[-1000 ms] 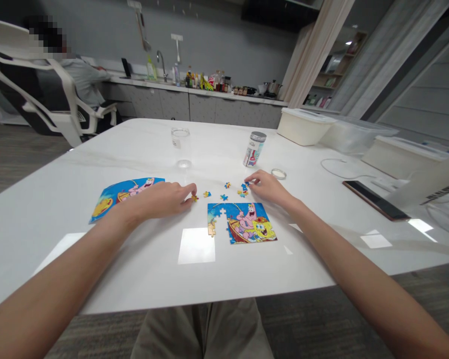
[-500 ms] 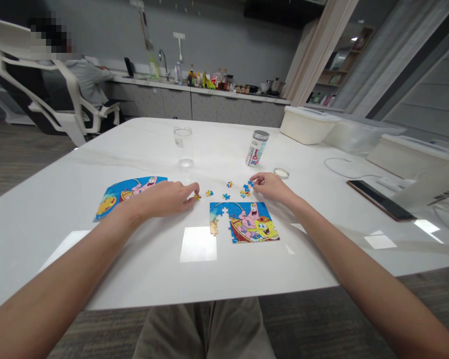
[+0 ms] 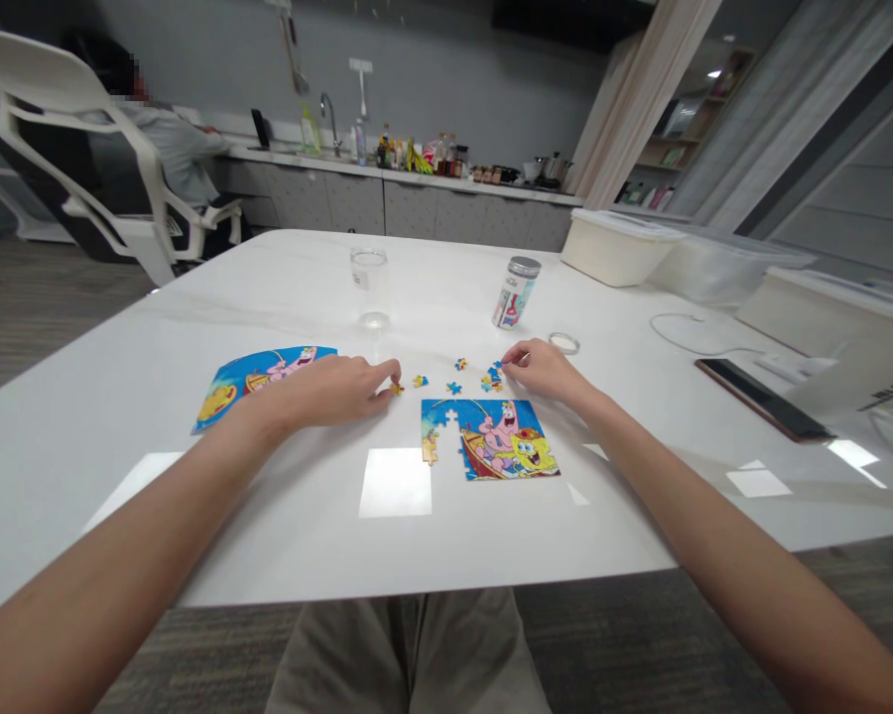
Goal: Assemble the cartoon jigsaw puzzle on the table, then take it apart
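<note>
Your left hand (image 3: pixel 351 390) is resting at a puzzle piece (image 3: pixel 397 390), your right hand (image 3: pixel 545 369) at a loose cluster (image 3: pixel 495 374) (either grip is staying uncertain). The gapped puzzle (image 3: pixel 500 441) is lying nearer you on the desk (image 3: pixel 305 540); low dragging could be dislodging its narrow left strip (image 3: pixel 430 448).

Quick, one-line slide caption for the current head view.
Left hand and right hand at loose puzzle pieces, just beyond a partly assembled jigsaw on a white table.
</note>
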`<state>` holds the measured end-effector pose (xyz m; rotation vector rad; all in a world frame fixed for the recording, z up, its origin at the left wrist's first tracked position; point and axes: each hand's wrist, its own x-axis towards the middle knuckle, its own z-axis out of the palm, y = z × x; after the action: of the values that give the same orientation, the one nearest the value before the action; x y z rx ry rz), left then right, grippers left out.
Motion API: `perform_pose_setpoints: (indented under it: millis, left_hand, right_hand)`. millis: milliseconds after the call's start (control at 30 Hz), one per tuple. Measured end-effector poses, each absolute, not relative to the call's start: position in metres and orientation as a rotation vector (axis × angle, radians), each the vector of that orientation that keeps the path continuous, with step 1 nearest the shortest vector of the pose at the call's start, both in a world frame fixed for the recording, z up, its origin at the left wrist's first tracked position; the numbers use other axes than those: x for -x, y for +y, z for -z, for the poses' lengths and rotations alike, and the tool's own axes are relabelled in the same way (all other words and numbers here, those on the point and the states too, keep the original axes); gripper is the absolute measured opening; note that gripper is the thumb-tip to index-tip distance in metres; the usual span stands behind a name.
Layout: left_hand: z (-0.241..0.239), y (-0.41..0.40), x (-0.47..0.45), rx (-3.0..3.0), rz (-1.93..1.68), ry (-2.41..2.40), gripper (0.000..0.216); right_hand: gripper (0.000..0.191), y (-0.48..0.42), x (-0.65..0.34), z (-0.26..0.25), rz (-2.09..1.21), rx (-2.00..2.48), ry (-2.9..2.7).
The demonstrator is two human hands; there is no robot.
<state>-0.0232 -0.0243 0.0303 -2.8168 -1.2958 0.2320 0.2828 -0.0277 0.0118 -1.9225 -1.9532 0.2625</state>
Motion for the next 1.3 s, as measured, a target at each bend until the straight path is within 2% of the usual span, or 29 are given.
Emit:
perform_pose_setpoints:
  millis: [200, 300, 533, 700, 1100, 1233, 1300]
  left_hand:
    - [-0.032, -0.026, 0.023, 2.812, -0.235, -1.282, 0.037]
    - [-0.032, -0.026, 0.023, 2.818, -0.231, -1.291, 0.038]
    - [-0.03, -0.025, 0.023, 2.801, -0.221, -1.296, 0.038]
    - [-0.03, -0.025, 0.023, 2.8, -0.212, -1.296, 0.038]
    - [-0.026, -0.023, 0.024, 2.819, -0.212, -1.28, 0.038]
    - [-0.027, -0.023, 0.023, 2.813, -0.219, -1.298, 0.04]
    - [-0.027, -0.023, 0.023, 2.819, -0.22, -1.296, 0.04]
  right_hand:
    - [0.007, -0.026, -0.284, -0.009, -0.32, 1.884, -1.896]
    - [0.012, -0.027, -0.282, -0.011, -0.356, 1.801, -1.85]
    - [0.011, -0.041, -0.259, -0.026, -1.033, 1.588, -1.599]
    - [0.007, -0.052, -0.249, -0.031, -1.3, 1.422, -1.506]
    - [0.004, -0.063, -0.237, -0.037, -1.497, 1.284, -1.499]
    - [0.02, -0.064, -0.236, -0.034, -1.549, 1.165, -1.515]
    - [0.022, -0.064, -0.236, -0.033, -1.558, 1.163, -1.551]
